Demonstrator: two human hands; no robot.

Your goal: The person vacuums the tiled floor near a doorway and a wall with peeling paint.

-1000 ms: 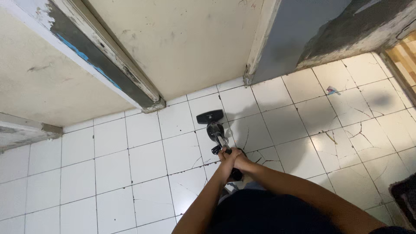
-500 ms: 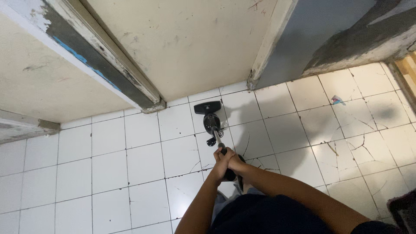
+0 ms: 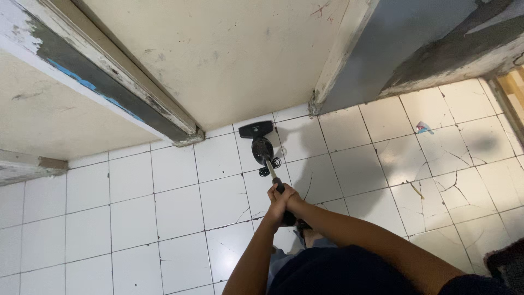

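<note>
I observe both hands closed on the handle end of a black upright stick vacuum cleaner. The left hand and right hand touch each other, fingers wrapped fully round the grip. The metal shaft runs forward from the fingers, and its flat black head rests on the white tiled floor, against the cream door.
</note>
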